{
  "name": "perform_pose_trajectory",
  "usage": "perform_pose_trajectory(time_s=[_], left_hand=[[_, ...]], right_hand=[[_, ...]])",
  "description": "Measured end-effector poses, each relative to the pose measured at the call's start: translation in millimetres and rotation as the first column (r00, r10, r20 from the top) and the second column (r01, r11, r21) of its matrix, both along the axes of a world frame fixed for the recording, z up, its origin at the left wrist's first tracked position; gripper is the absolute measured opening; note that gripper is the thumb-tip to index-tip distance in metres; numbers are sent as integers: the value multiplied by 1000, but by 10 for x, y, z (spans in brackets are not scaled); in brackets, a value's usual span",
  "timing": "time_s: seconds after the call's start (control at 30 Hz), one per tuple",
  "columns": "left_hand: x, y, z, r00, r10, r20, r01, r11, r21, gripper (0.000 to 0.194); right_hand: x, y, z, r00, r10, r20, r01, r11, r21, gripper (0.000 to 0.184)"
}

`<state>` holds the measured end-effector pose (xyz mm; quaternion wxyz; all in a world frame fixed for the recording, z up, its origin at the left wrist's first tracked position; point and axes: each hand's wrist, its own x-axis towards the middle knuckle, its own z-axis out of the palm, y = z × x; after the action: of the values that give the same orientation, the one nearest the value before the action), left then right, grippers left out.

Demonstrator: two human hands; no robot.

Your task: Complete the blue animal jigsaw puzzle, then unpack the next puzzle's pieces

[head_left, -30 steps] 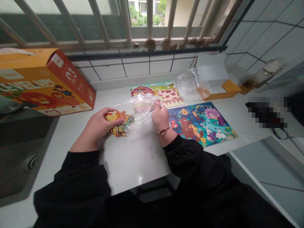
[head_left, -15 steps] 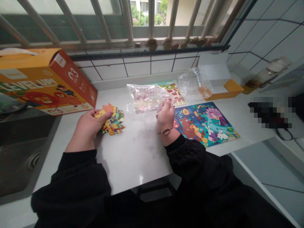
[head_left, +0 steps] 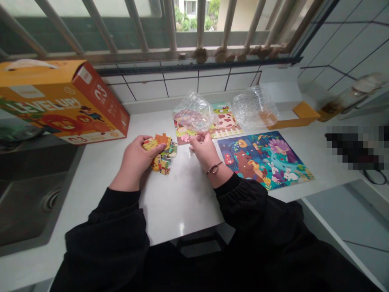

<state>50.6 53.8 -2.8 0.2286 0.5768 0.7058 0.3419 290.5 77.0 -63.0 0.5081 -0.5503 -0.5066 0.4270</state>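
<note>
Several flat, knobbed puzzle pieces [head_left: 161,152] are gripped in a stack by the left hand [head_left: 135,160]; the right hand [head_left: 206,152] is held part-open, fingers loosely curled. Beyond it, a farm picture [head_left: 226,121] is partly covered by crinkled clear plastic [head_left: 194,113]. A forest picture [head_left: 264,158] is laid to its right.

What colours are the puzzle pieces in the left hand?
The puzzle pieces are mostly yellow and orange, with some green; the head view shows them best.

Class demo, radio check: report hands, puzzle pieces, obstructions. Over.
Left hand gripping puzzle pieces. Right hand near plastic bag, grip unclear. Bag partly covering farm picture. Over.
</note>
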Motion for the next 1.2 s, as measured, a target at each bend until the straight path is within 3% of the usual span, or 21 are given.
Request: perform_pose_trajectory(time_s=[0.1, 0.2, 0.37, 0.57, 0.77, 1.0, 1.2], left_hand=[[127, -40, 10, 998, -66, 23, 65, 997, 33, 70], [195, -65, 19, 989, -141, 34, 139, 989, 49, 65], [200, -68, -1, 974, -225, -12, 225, 973, 54, 57], [166, -61, -49, 967, -254, -18, 254, 967, 31, 52], [180, -86, -2, 948, -315, -46, 316, 948, 27, 48], [238, -153, 26, 880, -463, 107, 460, 886, 51, 58], [232, -176, 45, 855, -495, 158, 493, 869, 52, 67]], right_hand=[[-31, -98, 87, 994, 112, 17, -111, 992, -57, 72], [-64, -210, 192, 960, 249, 126, -254, 967, 25, 76], [-66, -275, 255, 925, 297, 237, -326, 940, 98, 60], [-44, -254, 256, 880, 352, 319, -393, 917, 70, 45], [-29, -258, 279, 871, 363, 330, -400, 915, 50, 46], [-45, -274, 302, 903, 323, 284, -360, 928, 90, 66], [-33, -303, 351, 865, 343, 367, -386, 921, 50, 45]])
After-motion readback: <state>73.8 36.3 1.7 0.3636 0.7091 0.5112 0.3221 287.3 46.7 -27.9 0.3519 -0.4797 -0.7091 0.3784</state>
